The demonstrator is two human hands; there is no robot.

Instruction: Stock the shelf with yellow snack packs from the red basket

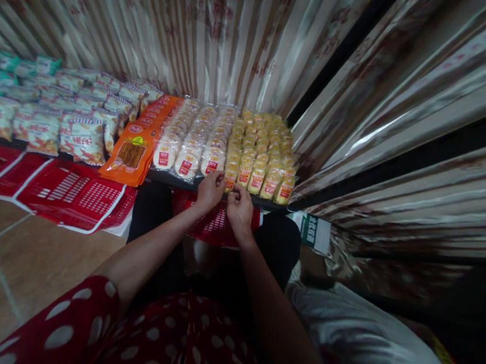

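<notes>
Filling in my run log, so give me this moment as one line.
left hand: at yellow packs | right hand: beside left hand | nearby: white round packs, orange packets

Yellow packets point(257, 178) are blocking the way just beyond the fingers point(220, 177), a curtain point(223, 41) farther; above, space is lying open.

Shop-like place, packaged snacks point(257, 175) in rows
</notes>
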